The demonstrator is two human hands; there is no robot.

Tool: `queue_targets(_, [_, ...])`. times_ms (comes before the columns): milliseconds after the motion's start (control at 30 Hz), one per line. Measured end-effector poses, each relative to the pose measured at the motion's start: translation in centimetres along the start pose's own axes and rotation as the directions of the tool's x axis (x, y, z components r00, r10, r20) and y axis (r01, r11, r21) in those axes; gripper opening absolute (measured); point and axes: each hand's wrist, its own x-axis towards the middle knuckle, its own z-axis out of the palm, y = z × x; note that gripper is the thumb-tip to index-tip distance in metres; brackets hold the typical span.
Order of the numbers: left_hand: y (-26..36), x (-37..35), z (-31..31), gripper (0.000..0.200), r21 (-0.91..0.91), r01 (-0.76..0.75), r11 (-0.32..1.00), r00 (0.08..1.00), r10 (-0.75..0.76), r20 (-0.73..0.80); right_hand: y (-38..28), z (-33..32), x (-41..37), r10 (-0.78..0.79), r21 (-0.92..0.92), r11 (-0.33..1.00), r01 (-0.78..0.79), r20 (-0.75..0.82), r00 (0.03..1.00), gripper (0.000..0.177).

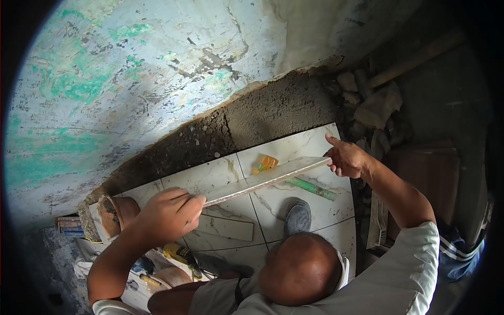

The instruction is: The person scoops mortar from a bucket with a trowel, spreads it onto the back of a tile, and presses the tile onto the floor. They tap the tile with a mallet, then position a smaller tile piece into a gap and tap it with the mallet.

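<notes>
A long, narrow white tile (268, 179) is held up on a slant above the floor, its rough edge facing me. My left hand (176, 212) is closed on its left end, thumb and fingers pinching it. At the right end, my right hand (347, 156) grips the tile's tip, with its thumb raised. Behind the tile, an orange object (266, 163) lies on the tiled floor (294, 144). A green strip (313, 189) lies below the tile's right half. Nearer me, a cut tile piece (226, 228) rests on the floor.
A peeling wall (131, 79) borders a strip of grey mortar (278, 113). Rubble (375, 107) lies at right. A bucket-like container (119, 211) and yellow power tool (180, 253) are at lower left. A shoe (297, 216) stands on the tiles, below a bent head (302, 268).
</notes>
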Motion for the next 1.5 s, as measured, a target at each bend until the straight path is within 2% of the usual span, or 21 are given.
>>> queue_targets(33, [-0.2, 0.6, 0.2, 0.032, 0.067, -0.088, 0.994, 0.995, 0.090, -0.031, 0.1, 0.8, -1.2, 0.015, 0.063, 0.998, -0.015, 0.002, 1.000, 0.065])
queue_targets(67, [-0.1, 1.1, 0.1, 0.032, 0.061, -0.082, 0.995, 0.996, 0.084, -0.035, 0.3, 1.4, -2.3, 0.032, 0.128, 0.991, -0.032, 0.004, 0.999, 0.062])
queue_targets(233, [0.0, 1.9, -0.1, 0.036, 0.122, -0.197, 0.973, 0.980, 0.193, 0.039, 0.8, 2.8, -4.5, -0.004, 0.156, 0.988, 0.011, -0.048, 0.999, 0.051])
queue_targets(300, [0.1, 1.4, 0.3, 0.036, 0.133, -0.207, 0.969, 0.978, 0.206, 0.022, 1.4, 2.5, -5.3, 0.071, 0.161, 0.984, -0.074, 0.028, 0.997, 0.046])
queue_targets(367, [0.0, 0.8, 0.9, 0.035, 0.146, -0.214, 0.966, 0.976, 0.216, 0.003, 2.4, 2.7, -6.3, 0.105, 0.113, 0.988, -0.107, 0.021, 0.994, 0.043])
queue_targets(433, [-0.2, 0.1, 1.3, 0.032, 0.140, -0.266, 0.954, 0.958, 0.278, -0.074, 3.8, 2.9, -7.0, 0.109, -0.077, 0.990, -0.116, -0.083, 0.990, 0.042])
queue_targets(467, [-0.3, -0.4, 1.3, 0.032, 0.138, -0.255, 0.957, 0.960, 0.267, -0.083, 3.8, 3.2, -8.1, 0.043, -0.252, 0.965, -0.072, -0.121, 0.992, 0.048])
queue_targets(567, [-0.7, -1.4, 1.2, 0.031, 0.150, -0.253, 0.956, 0.962, 0.265, -0.062, 4.1, 3.3, -9.4, 0.020, -0.360, 0.931, -0.055, -0.099, 0.995, 0.059])
queue_targets(600, [-0.9, -1.7, 1.4, 0.031, 0.155, -0.258, 0.954, 0.962, 0.269, -0.054, 4.6, 3.5, -9.1, 0.115, -0.277, 0.953, -0.121, -0.039, 0.993, 0.067])
queue_targets(633, [-1.0, -2.2, 1.5, 0.031, 0.161, -0.266, 0.951, 0.960, 0.275, -0.041, 4.7, 3.8, -8.9, 0.117, -0.286, 0.951, -0.122, -0.034, 0.993, 0.067])
queue_targets(700, [-1.0, -2.9, 1.8, 0.031, 0.178, -0.253, 0.951, 0.963, 0.266, -0.051, 4.6, 5.2, -8.6, 0.299, -0.101, 0.953, -0.285, 0.176, 0.938, 0.067])
queue_targets(767, [-1.0, -3.8, 1.9, 0.031, 0.195, -0.245, 0.950, 0.964, 0.260, -0.054, 4.1, 6.9, -8.7, 0.316, -0.087, 0.949, -0.304, 0.212, 0.925, 0.064])
queue_targets(867, [-1.1, -5.1, 1.7, 0.030, 0.221, -0.230, 0.948, 0.967, 0.248, -0.059, 4.0, 9.1, -8.6, 0.252, 0.054, 0.961, -0.272, 0.242, 0.937, 0.050])
queue_targets(967, [-1.4, -6.1, 1.6, 0.029, 0.226, -0.205, 0.952, 0.976, 0.217, -0.030, 3.7, 10.9, -8.5, 0.217, 0.105, 0.964, -0.246, 0.229, 0.949, 0.043])
queue_targets(1100, [-1.3, -7.6, 2.4, 0.027, 0.238, -0.180, 0.954, 0.974, 0.207, -0.092, 3.3, 12.2, -8.5, 0.272, 0.037, 0.957, -0.287, 0.220, 0.937, 0.030])
queue_targets(1233, [-1.2, -9.0, 3.4, 0.023, 0.232, -0.168, 0.958, 0.966, 0.207, -0.157, 2.6, 13.6, -8.4, 0.194, 0.121, 0.971, -0.208, 0.119, 0.974, 0.020])
queue_targets(1300, [-0.6, -9.9, 4.5, 0.021, 0.272, -0.135, 0.953, 0.958, 0.196, -0.209, 1.2, 14.1, -8.5, 0.096, 0.153, 0.983, -0.103, 0.052, 0.994, 0.017])
queue_targets(1367, [0.2, -10.7, 6.0, 0.019, 0.313, -0.100, 0.945, 0.946, 0.188, -0.263, -0.9, 14.6, -9.4, -0.035, 0.094, 0.995, 0.033, 0.015, 0.999, 0.018])
queue_targets(1400, [0.7, -10.9, 7.2, 0.017, 0.357, -0.072, 0.931, 0.914, 0.205, -0.351, -2.4, 15.2, -10.2, -0.087, 0.052, 0.995, 0.087, -0.002, 0.996, 0.019])
queue_targets(1467, [1.7, -11.1, 9.4, 0.015, 0.402, -0.026, 0.915, 0.862, 0.224, -0.455, -5.4, 16.8, -12.4, -0.221, -0.132, 0.967, 0.216, -0.024, 0.975, 0.020])
queue_targets(1500, [2.2, -11.0, 10.5, 0.014, 0.365, 0.006, 0.931, 0.828, 0.200, -0.524, -6.8, 18.1, -14.1, -0.297, -0.249, 0.926, 0.282, -0.026, 0.954, 0.021])
